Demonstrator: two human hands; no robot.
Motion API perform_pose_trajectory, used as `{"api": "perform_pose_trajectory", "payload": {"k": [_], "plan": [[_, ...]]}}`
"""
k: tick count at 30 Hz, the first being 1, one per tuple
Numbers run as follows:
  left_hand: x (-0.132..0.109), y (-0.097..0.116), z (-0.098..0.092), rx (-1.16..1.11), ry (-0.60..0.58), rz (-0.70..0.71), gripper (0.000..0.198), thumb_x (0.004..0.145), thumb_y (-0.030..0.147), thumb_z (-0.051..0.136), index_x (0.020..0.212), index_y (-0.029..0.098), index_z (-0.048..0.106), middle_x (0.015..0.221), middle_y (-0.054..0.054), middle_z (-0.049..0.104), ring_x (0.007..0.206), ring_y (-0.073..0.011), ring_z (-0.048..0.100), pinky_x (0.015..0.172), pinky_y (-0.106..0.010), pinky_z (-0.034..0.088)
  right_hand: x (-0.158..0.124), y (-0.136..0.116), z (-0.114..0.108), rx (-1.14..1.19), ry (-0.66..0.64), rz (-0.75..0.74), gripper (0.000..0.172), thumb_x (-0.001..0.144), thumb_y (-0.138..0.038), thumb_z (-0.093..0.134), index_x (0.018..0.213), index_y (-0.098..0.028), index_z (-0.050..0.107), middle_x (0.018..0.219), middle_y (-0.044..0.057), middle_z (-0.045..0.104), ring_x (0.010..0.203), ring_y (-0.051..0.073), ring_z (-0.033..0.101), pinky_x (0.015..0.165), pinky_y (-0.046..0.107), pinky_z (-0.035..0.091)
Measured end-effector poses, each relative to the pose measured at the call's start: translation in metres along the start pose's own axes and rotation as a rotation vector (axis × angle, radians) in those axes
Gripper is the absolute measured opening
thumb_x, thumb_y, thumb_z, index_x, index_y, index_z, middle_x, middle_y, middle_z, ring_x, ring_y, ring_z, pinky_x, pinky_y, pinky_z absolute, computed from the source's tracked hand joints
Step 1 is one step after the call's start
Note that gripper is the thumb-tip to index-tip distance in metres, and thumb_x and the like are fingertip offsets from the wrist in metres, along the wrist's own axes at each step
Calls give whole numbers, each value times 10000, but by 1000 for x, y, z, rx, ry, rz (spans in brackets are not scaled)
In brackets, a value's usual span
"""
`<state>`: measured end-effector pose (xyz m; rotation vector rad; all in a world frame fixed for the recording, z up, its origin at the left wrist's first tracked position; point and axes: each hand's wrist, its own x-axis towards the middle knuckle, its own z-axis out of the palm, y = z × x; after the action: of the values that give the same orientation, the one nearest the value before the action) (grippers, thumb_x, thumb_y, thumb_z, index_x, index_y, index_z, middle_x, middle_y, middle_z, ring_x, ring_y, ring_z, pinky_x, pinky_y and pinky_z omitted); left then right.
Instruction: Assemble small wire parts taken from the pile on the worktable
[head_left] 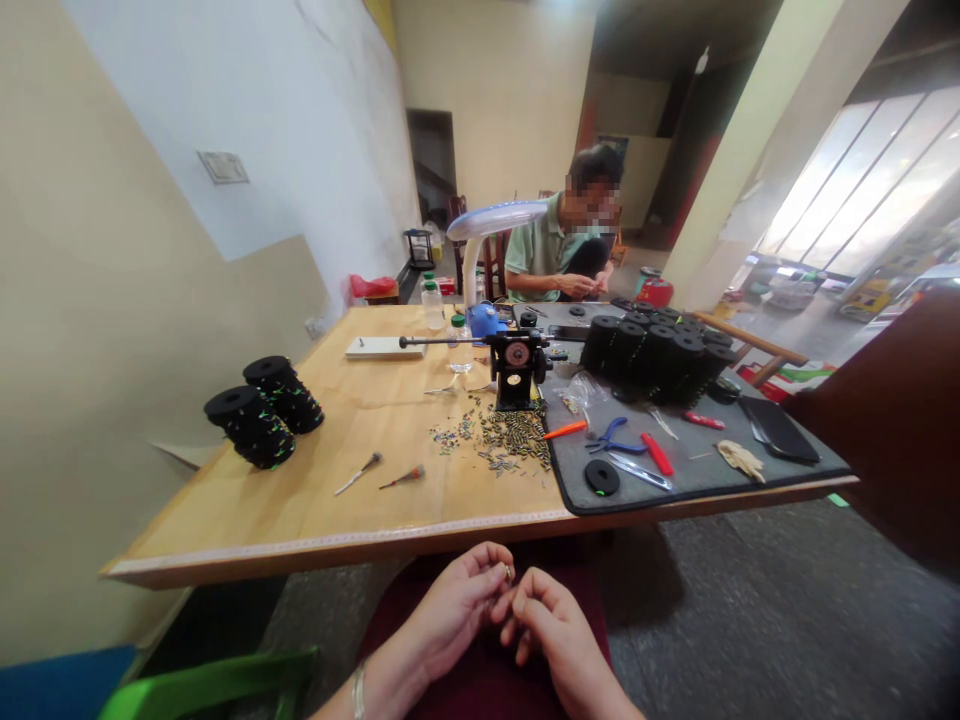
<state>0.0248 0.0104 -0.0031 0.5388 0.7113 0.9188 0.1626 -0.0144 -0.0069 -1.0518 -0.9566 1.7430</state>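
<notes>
Above my lap, in front of the table edge, my left hand [469, 605] pinches a tiny yellow-and-dark piece [509, 573] between thumb and forefinger. Close beside it, my right hand [551, 625] has its thumb and fingers pressed together; whatever is in them is too small to see. Beyond the hands, a pile of small dark-and-yellow striped pieces [517, 435] lies on the wooden table, with small coloured bits [454, 432] to its left. A black hand-cranked winding machine [516, 370] stands behind the pile.
Stacked black foam spools [262, 410] stand on the left, with more spools [656, 350] on the grey mat [705, 485]. Blue pliers [619, 437], tweezers [641, 472] and a phone [780, 430] lie there. Across the table, beyond a lamp [495, 215], sits another person [555, 245].
</notes>
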Motion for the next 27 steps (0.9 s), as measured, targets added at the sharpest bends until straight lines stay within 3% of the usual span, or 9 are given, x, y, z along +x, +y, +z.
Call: {"api": "perform_pose_trajectory", "payload": {"k": [19,23,27], "plan": [[-1,1,2,44,34,4,249,677,248,755,817,147,576,650,28,539,468,-67,443,471,-219,357,0,0,1,8,15,-3,226,749,-342,644,672,-155,541,715,35,654,541,108,563,422,172,374],[-2,-1,2,128,52,64,238,707,260,727,857,156,572,674,31,553,480,-60,450,484,-205,328,1,0,0,-4,21,7,270,751,-384,651,687,-156,521,700,24,650,498,86,539,404,158,360],[-4,0,3,289,101,163,220,728,258,709,884,161,589,700,27,564,545,-72,463,522,-203,344,4,2,0,-36,34,3,348,747,-476,646,696,-163,503,572,-25,601,382,43,425,368,148,323]]}}
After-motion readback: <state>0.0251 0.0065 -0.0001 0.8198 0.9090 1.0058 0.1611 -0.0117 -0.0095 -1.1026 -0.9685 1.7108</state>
